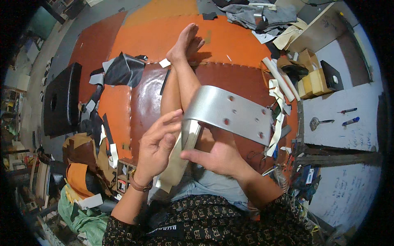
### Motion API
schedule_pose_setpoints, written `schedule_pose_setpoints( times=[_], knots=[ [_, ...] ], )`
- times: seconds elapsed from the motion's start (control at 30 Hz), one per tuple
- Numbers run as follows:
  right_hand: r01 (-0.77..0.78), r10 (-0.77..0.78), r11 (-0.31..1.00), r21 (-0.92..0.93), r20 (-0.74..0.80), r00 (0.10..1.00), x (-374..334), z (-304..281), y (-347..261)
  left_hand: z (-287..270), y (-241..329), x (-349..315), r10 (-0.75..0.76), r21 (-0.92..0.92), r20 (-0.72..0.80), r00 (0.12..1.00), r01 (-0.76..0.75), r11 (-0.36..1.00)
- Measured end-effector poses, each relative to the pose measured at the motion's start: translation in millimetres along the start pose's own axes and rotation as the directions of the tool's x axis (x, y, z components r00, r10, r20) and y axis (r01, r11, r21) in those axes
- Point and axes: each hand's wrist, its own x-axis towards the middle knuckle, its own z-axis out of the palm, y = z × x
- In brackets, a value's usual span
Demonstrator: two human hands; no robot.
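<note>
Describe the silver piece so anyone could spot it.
Find the bare legs on the orange and brown mat. Over them, beyond the right hand, curves a broad silver band. Unlike the pale strips to its right, it is shiny with round holes.

I see a floor covering (143, 45) of orange and brown panels, with a crumpled black sheet (130, 74) on it and a small white scrap (164, 62) near that. Farther left I make out a black panel (62, 99) with a round hole. Toward my lower left lie an orange piece (80, 177) and, below it, green fabric (84, 223). At the upper right I get a heap of grey cloth (240, 15); below it, two pale rolls (281, 78) lie side by side near yellowish blocks (317, 84). On the white surface (336, 101) at right, I spot a blue marker (351, 121) beside a round-headed tool (317, 124)
</note>
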Motion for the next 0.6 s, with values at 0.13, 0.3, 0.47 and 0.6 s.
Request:
schedule_pose_setpoints(
  times=[0.13,0.3,0.47,0.6],
  knots=[
    [-0.148,0.221,0.926,0.348,-0.18,0.958,21,29,-11,-6,-14,-32,-0.252,0.107,0.098,0.963,0.242,0.964],
    [-0.26,0.326,0.907,0.33,-0.161,0.932,22,28,-9,-24,-19,-104,-0.607,0.38,0.015,0.795,0.557,0.738],
    [-0.184,0.237,0.957,0.223,-0.239,0.942,12,31,-4,-23,-25,-142,-0.644,0.321,-0.065,0.762,0.627,0.71],
    [-0.115,0.227,0.924,0.364,-0.281,0.933,1,29,6,-16,-24,-137,-0.708,0.331,-0.122,0.695,0.701,0.631]
  ],
)
